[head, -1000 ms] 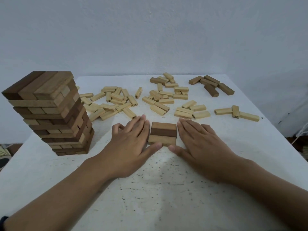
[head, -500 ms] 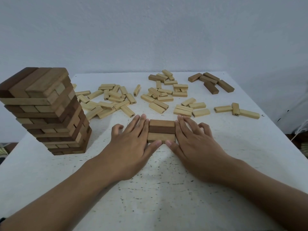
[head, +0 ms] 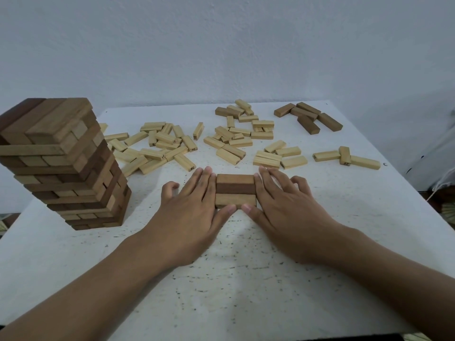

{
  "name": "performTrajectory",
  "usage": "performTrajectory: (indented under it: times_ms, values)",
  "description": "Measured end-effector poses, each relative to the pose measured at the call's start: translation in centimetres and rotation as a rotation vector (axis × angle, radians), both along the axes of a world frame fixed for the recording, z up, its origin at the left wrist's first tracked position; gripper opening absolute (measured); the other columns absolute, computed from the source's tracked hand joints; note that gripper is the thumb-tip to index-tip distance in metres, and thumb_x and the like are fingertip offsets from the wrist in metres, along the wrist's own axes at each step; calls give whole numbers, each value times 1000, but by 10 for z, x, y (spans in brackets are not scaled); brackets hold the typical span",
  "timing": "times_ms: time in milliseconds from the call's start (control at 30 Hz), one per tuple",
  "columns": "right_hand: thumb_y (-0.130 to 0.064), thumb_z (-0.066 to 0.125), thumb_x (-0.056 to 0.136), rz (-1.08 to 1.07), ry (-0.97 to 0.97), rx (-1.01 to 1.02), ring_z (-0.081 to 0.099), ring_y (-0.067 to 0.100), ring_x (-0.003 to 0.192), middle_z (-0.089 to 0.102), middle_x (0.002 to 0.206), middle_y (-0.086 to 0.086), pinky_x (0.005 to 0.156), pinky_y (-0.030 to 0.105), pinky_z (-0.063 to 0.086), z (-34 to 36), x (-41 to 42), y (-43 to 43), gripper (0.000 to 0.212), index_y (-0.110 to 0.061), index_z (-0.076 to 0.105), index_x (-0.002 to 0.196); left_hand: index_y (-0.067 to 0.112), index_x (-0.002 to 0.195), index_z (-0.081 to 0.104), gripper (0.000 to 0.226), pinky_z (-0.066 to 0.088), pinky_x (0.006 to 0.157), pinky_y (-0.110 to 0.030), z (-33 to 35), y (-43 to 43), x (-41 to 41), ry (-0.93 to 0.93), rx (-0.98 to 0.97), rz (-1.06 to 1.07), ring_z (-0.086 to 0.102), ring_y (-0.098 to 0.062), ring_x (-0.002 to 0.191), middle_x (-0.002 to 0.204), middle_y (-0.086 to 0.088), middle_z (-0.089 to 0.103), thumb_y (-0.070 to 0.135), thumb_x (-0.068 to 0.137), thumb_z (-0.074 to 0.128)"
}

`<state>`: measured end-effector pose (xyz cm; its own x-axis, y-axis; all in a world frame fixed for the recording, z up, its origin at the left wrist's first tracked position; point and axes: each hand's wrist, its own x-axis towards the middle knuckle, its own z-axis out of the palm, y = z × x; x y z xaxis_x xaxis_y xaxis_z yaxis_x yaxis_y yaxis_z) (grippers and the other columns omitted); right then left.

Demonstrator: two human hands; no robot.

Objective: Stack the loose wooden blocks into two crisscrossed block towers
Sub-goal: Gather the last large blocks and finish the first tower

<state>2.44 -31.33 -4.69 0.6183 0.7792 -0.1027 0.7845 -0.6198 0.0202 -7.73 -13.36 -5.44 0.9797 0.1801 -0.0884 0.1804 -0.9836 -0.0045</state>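
1. Wooden blocks (head: pixel 172 143): the pale loose ones are scattered over the far half of the tabletop (head: pixel 234 279), plus a small bunch of dark blocks (head: pixel 307 116) near the far right corner.
2. The first tower (head: pixel 61 163) stands by the left edge. It's crisscrossed and tall, and its sides are a bit ragged.
3. The part that matters is the base row (head: pixel 235 190): three blocks lying side by side around the middle of the tabletop, with a dark one between two lighter ones.
4. What just changed: a second ago the right hand (head: pixel 283 207) sat a little off the row's end. Now it's tight against the right end, and the left hand (head: pixel 187 212) is against the left end. The thumbs nearly meet along the near side.
5. Neither hand's grip is closed on anything. The fingers are straight and flat, pushing in from the sides, and nothing is lifted.
6. What that means, as I read it: they're squaring up the bottom layer, so tower two is only one layer in. The next step would be three more blocks laid crosswise on top.
7. I can't quite tell if the far block is flush with the others, since the wide lens bends things there.
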Motion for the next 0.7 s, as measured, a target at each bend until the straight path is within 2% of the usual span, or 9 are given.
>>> performTrajectory:
  times_ms: [133,367,700]
  values:
    - [-65,-14,90,3,-14,0,-7,20,155,-2,170,6,123,44,5,1,1,-1,90,-12,1,161,18,160,-12,89,5,122,-43,1,7,-2,-11,0,-25,-19,-6,153,168,4,-17,71,90,-14]
    - [-63,-27,81,32,-21,-5,-5,21,156,-1,170,8,124,44,6,2,0,-4,98,-12,1,160,24,159,-17,88,2,121,-41,-1,13,-3,-15,-44,-41,-23,0,150,166,11,-22,76,89,-13]
    - [-60,-19,90,28,-44,-7,-4,24,156,0,169,12,123,45,8,1,-2,-2,89,-10,2,160,24,160,-14,86,3,121,-41,-4,12,-3,-37,-54,-43,-23,-1,150,167,11,-22,73,90,-14]
